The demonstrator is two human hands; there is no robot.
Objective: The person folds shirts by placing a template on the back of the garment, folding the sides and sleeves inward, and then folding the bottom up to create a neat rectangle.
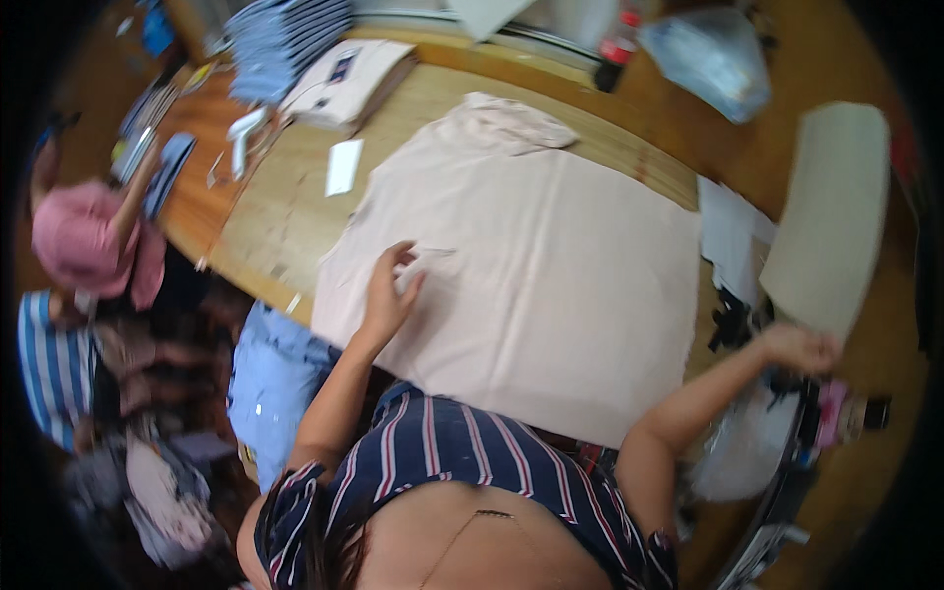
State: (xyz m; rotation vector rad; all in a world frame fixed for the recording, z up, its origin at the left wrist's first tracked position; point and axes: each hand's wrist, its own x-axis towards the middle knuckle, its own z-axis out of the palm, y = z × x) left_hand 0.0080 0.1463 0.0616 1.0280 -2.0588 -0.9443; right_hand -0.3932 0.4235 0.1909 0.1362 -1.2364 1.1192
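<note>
Shirt spread flat, cardboard sheet in hand.

Your left hand (388,290) rests on the pale pink shirt (531,285), fingers loose and apart, pinning its near-left edge to the wooden table (265,211). Your right hand (801,346) is closed on the lower edge of the cardboard sheet (831,211), held off to the right, well apart from the shirt (collar end far from you). Laying-out looks done; no fold made yet.

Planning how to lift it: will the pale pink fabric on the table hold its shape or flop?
The pale pink fabric probably flops: it lies flat and bunches at its far edge. It likely slides when pushed; the left hand presses it down.
</note>
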